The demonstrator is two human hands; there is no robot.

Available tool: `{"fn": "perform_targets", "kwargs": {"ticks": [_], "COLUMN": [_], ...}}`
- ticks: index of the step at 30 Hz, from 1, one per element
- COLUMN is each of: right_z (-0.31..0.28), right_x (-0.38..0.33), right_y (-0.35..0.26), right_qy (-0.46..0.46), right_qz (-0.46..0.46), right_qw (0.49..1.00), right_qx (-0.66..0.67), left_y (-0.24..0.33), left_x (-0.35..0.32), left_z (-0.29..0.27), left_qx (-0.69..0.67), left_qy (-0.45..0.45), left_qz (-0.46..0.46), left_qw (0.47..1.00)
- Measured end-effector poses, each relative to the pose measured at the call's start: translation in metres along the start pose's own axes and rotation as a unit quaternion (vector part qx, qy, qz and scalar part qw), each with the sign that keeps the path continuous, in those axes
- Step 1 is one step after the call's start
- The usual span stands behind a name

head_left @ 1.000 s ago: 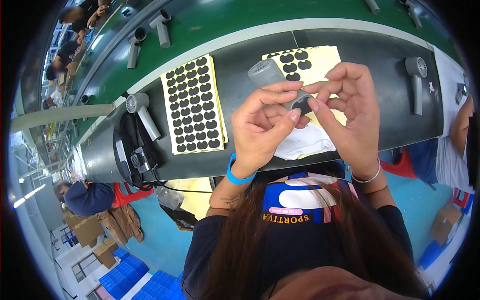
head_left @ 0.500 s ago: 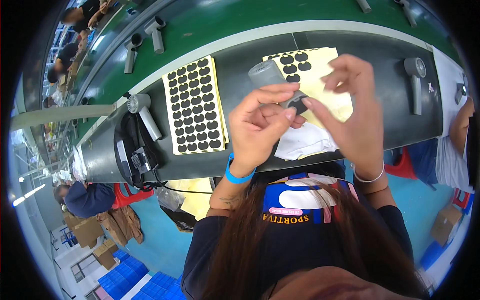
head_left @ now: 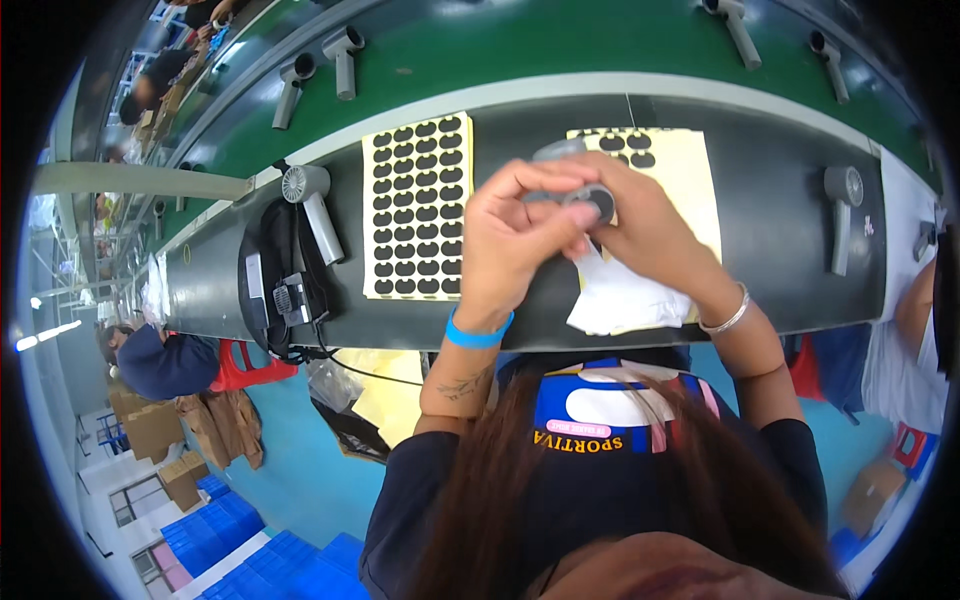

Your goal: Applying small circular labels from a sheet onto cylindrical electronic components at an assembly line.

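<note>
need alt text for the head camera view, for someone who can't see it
Both hands, left hand and right hand, hold a small grey handheld fan over a dark workbench. A yellow sheet of black pads lies to the left, a white cloth under the hands.

Factory assembly line: green conveyor belt (head_left: 520, 50)

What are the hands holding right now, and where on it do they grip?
Both the left hand and the right hand hold a small grey hair dryer above the workbench, fingers pinched around its round end; the exact grip points are hidden.
</note>
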State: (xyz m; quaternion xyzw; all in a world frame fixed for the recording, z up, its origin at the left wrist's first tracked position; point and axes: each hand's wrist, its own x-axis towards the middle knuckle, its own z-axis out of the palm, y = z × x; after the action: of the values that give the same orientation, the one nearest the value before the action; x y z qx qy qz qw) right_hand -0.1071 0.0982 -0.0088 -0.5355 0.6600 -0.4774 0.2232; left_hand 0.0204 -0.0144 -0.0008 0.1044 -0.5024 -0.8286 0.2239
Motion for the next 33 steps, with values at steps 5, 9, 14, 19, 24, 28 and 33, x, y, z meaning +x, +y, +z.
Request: {"fn": "perform_targets", "kwargs": {"ticks": [5, 9, 14, 19, 24, 28, 33], "right_z": [-0.006, -0.036, -0.094, -0.091, -0.062, -0.032, -0.026], "right_x": [0.025, 0.090, 0.173, 0.139, 0.023, -0.016, -0.015], "right_y": [0.014, 0.056, 0.166, 0.139, 0.084, 0.078, 0.084], "right_qy": [0.007, 0.062, 0.045, 0.099, 0.125, 0.165, 0.187], "right_qz": [-0.069, -0.121, -0.122, -0.118, 0.086, 0.147, 0.146], "right_qw": [0.991, 0.938, 0.838, 0.846, 0.958, 0.950, 0.949], "right_qx": [-0.115, -0.320, -0.530, -0.510, -0.243, -0.222, -0.208], "left_y": [-0.008, -0.021, -0.044, -0.059, -0.073, -0.088, -0.086], "left_x": [-0.004, 0.004, 0.017, 0.016, 0.019, 0.019, 0.019], "left_z": [-0.004, -0.012, -0.028, -0.032, -0.020, -0.014, -0.009], "left_qx": [0.128, 0.188, 0.368, 0.492, 0.531, 0.605, 0.640], "left_qy": [-0.013, 0.001, -0.014, -0.021, -0.074, -0.156, -0.165], "left_qz": [0.107, 0.119, 0.108, 0.133, 0.154, 0.164, 0.151], "left_qw": [0.986, 0.975, 0.923, 0.860, 0.830, 0.764, 0.736]}}
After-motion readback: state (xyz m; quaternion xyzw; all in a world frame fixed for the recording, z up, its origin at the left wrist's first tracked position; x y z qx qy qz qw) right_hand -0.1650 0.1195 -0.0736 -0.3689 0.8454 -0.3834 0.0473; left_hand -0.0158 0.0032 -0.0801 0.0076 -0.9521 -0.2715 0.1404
